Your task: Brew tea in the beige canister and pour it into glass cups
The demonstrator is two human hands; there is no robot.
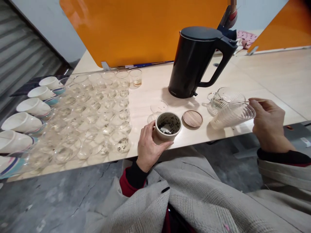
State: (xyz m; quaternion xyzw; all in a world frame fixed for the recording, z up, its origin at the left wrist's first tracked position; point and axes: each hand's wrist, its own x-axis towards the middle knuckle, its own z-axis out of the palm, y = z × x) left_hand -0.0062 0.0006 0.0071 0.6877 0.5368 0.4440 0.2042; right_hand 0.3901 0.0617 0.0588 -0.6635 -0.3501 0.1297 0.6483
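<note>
My left hand (148, 146) wraps around a small beige cup (168, 126) at the table's near edge; dark tea leaves and liquid lie inside it. My right hand (268, 124) grips the handle of a ribbed glass pitcher (232, 115), which is tipped on its side with its mouth facing left. A second ribbed glass pitcher (220, 98) stands just behind it. A round wooden lid (192, 118) lies between the cup and the tipped pitcher. A small clear glass cup (158, 107) sits behind the beige cup.
A black electric kettle (198, 61) stands behind the cups. Several clear glass cups (97, 113) cover the table's left part, with white bowls (23, 121) along the far left edge. An orange divider (141, 29) rises at the back. Grey floor lies below the table edge.
</note>
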